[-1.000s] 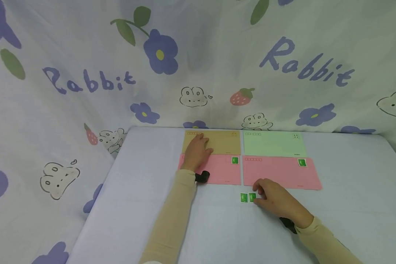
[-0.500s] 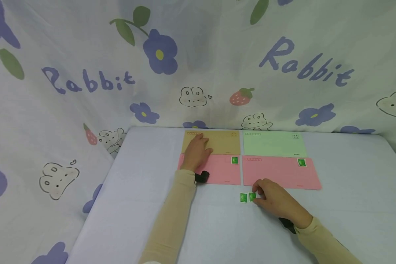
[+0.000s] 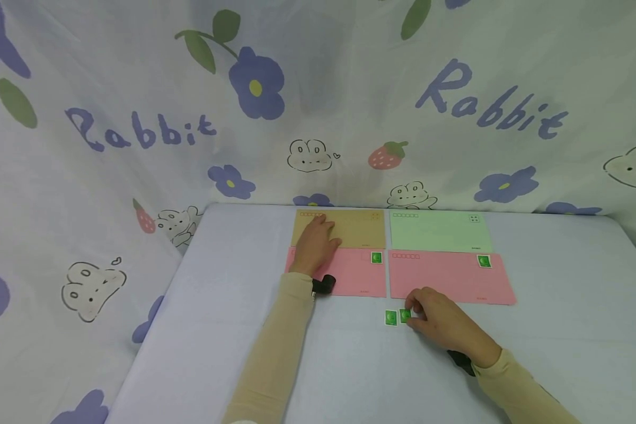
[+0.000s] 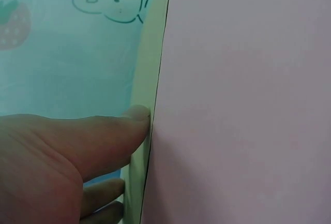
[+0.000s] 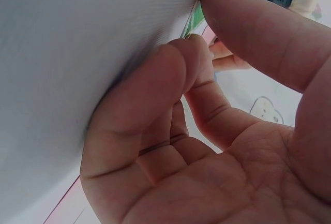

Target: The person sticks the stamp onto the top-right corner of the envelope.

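In the head view my left hand [image 3: 314, 244] lies across the brown envelope [image 3: 357, 229] and the left pink envelope [image 3: 357, 280], fingers relaxed. Its thumb [image 4: 116, 136] touches down beside the pink envelope's edge in the left wrist view. My right hand [image 3: 445, 321] rests low on the table, fingers curled, with thumb and index finger at either side of one green postage stamp [image 3: 405, 316]. That stamp lies flat, partly covered by the fingertips. Just left of it is a second green stamp [image 3: 391, 318].
A light green envelope [image 3: 440, 231] lies at the back right, above the right pink envelope [image 3: 447, 280]. Each pink envelope bears a green stamp, such as the right one's stamp [image 3: 484, 261]. A printed cloth [image 3: 344, 106] hangs behind the white table [image 3: 233, 277].
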Demonstrator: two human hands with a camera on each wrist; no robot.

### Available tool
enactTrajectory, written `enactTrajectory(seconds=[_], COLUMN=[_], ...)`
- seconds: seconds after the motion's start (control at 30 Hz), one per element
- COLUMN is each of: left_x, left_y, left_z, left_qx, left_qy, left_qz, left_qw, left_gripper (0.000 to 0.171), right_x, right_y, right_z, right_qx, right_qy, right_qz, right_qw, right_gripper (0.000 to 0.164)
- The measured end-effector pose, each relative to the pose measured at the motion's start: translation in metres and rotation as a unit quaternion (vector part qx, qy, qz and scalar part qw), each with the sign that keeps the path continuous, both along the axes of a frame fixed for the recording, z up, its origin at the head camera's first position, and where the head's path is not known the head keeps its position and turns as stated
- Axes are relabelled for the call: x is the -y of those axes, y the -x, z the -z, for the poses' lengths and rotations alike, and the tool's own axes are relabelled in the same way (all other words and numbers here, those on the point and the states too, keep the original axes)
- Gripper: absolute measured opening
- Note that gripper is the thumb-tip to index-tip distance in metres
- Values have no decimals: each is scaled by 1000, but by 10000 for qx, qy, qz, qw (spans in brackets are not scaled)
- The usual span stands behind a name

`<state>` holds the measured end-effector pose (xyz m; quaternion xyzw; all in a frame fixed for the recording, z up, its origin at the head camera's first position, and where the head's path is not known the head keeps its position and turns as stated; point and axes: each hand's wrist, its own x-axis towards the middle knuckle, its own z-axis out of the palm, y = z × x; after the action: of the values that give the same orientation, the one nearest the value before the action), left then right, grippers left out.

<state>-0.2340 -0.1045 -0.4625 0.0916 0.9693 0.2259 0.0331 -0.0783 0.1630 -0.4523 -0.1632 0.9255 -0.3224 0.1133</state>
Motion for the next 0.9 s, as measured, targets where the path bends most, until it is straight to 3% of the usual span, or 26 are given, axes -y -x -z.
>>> enactTrajectory(seconds=[0.53,0.9], left_x=[1,0], left_y=[1,2], left_z=[2,3], left_qx=[31,63], left_qy=[51,71], left_qz=[9,17], left_qw=[10000,10000], left_gripper=[51,51], right_x=[2,0], right_y=[-1,3], right_z=[0,1], right_qx=[35,108], right_qy=[-98,24], right_qz=[64,66], right_qw=[9999,9999], right_gripper=[28,24])
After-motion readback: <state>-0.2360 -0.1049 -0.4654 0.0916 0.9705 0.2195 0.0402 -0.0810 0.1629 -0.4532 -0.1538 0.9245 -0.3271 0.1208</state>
